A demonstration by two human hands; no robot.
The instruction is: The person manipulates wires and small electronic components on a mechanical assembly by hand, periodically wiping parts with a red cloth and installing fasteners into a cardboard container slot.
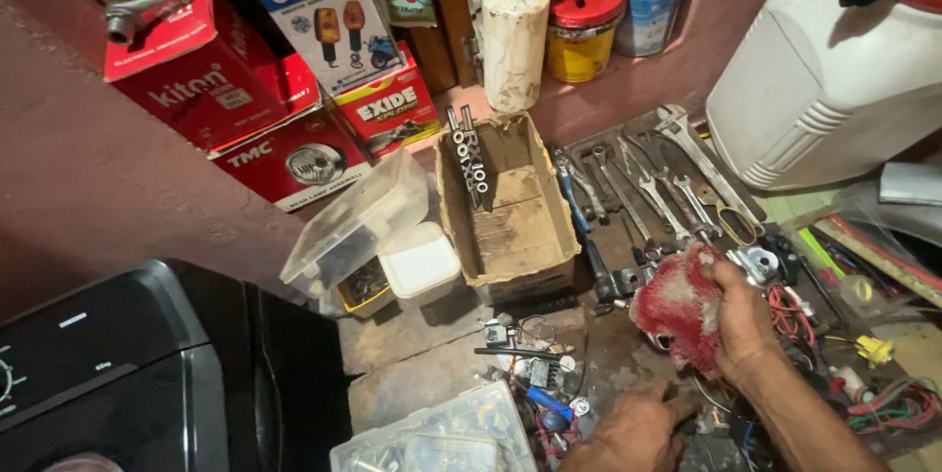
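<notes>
Perhaps left hand [633, 430] half cropped

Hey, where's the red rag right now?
The red rag is in the right hand, at the right of the head view, just below the row of wrenches and right of the cardboard box.

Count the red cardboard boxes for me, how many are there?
3, all stacked against the wall at upper left: the top red cardboard box, a second under it, and a smaller one at right. Others may be hidden behind.
</notes>
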